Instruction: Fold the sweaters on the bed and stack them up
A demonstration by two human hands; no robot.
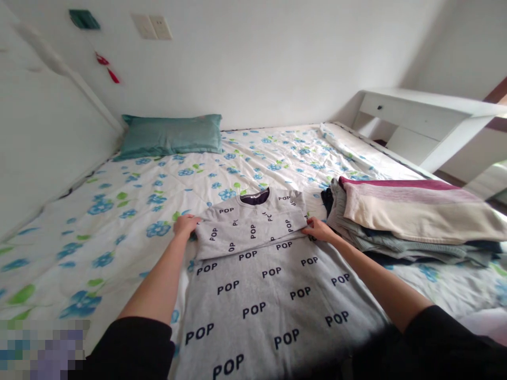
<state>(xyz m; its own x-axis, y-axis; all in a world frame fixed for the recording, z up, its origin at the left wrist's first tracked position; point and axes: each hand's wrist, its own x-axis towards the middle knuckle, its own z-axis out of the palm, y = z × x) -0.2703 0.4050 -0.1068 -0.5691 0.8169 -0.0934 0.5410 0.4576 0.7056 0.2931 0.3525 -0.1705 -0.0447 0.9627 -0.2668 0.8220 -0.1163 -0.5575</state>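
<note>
A grey sweatshirt [261, 295] printed with "POP" lies on the bed with its dark-lined neckline pointing away from me. Its sleeves are laid across the chest below the collar. My left hand [186, 226] pinches the folded edge at the left shoulder side. On the opposite side, my right hand [317, 230] grips the sleeve fold at the right edge, thumb and fingers pressed together. The garment's lower end runs toward me and darkens near my body.
A stack of folded clothes [420, 216] sits close on the right. A green pillow [172, 135] rests at the far left of the flowered bedsheet [130, 227]. Beyond the bed at right stands a white desk [420, 119]. Walls border the back and left.
</note>
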